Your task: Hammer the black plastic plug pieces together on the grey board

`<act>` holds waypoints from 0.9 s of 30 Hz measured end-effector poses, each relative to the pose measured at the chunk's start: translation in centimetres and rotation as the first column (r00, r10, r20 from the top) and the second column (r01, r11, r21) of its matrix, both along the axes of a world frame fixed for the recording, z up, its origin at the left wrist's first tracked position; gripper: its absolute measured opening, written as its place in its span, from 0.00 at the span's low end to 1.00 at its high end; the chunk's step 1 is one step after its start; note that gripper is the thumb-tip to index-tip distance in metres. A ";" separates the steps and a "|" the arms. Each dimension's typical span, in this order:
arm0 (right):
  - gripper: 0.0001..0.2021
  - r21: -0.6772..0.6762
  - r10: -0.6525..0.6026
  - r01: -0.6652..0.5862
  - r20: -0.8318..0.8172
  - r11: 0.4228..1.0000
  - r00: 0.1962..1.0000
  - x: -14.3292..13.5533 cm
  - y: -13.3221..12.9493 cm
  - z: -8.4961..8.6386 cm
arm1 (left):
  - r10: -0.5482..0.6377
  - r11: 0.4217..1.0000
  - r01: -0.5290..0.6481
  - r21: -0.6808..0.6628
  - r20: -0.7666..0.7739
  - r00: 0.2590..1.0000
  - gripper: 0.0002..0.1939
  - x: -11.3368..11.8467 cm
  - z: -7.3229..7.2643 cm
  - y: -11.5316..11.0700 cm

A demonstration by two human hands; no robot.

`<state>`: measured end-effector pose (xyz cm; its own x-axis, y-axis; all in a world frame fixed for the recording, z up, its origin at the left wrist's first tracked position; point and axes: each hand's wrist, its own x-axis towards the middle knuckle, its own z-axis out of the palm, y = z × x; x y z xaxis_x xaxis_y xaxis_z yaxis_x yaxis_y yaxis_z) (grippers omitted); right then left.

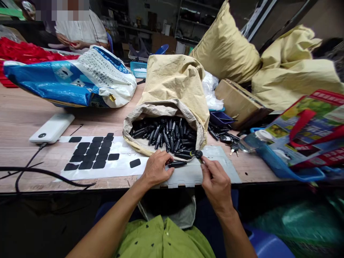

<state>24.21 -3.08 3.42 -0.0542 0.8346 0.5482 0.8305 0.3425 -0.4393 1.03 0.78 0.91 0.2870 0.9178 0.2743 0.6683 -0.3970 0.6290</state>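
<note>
My left hand point(158, 167) is at the table's front edge, its fingers closed on one end of a black tubular part point(178, 163) that lies level and points right. To the right, my right hand point(217, 181) grips a small tool with a round black head point(198, 154); most of its handle is hidden by the fingers. The head is close to the mouth of a beige cloth sack point(176, 80), which lies open toward me. Many similar black tubular parts point(168, 134) fill the opening. Beneath both hands is a grey sheet point(185, 175).
Black rounded squares point(90, 150) lie on white backing at left, near a white power bank point(52, 128) with a cable. A blue-white bag point(80, 79) is behind. At right are keys point(234, 147), a blue basket point(282, 163) and a wooden box point(239, 102). Another person point(80, 28) sits opposite.
</note>
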 end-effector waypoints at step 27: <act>0.12 0.070 -0.138 0.123 0.301 0.990 0.944 8.7 3.3 -5.2 | -0.081 0.997 0.081 -0.002 0.066 0.995 0.28 -0.8 -1.0 0.5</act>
